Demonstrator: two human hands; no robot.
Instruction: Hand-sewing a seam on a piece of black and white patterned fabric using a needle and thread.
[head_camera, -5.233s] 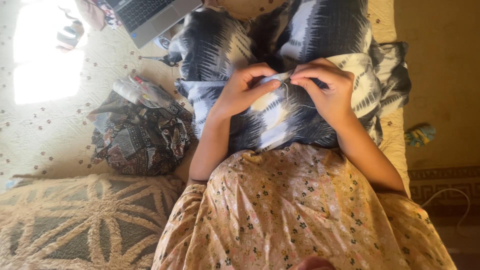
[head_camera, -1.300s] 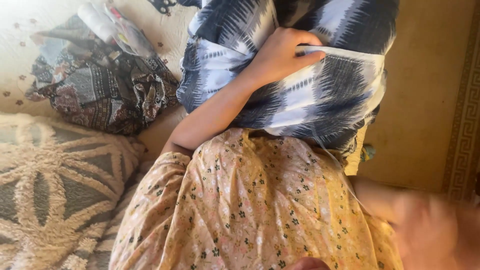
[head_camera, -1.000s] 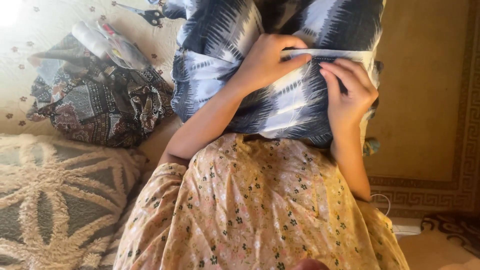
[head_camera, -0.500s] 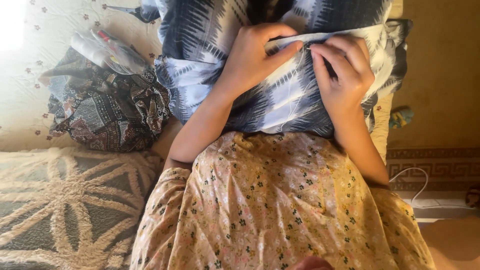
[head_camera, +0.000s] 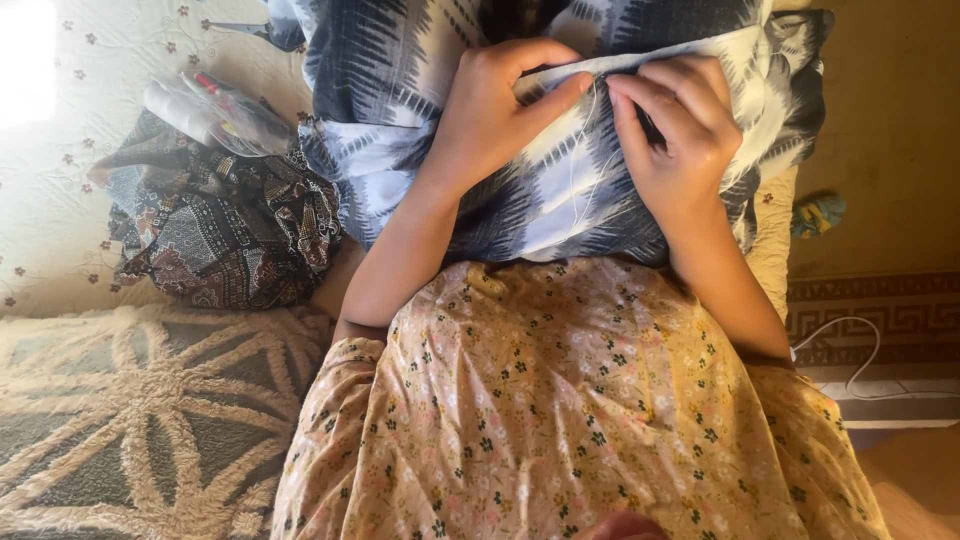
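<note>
L hand pinches blue-white fabric fold; R hand grip closed on it, white thread trailing. Seam unfinished, extent hidden.

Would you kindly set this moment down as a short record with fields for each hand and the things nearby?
left hand: pinches a fold of the blue and white patterned fabric
right hand: grip closed on the same fold, fingertips beside the left thumb
thread: white thread hangs from the fold between the hands
lap: floral dress
to the left: dark patterned cloth bundle, clear plastic bag on top
right edge: white cable
</note>
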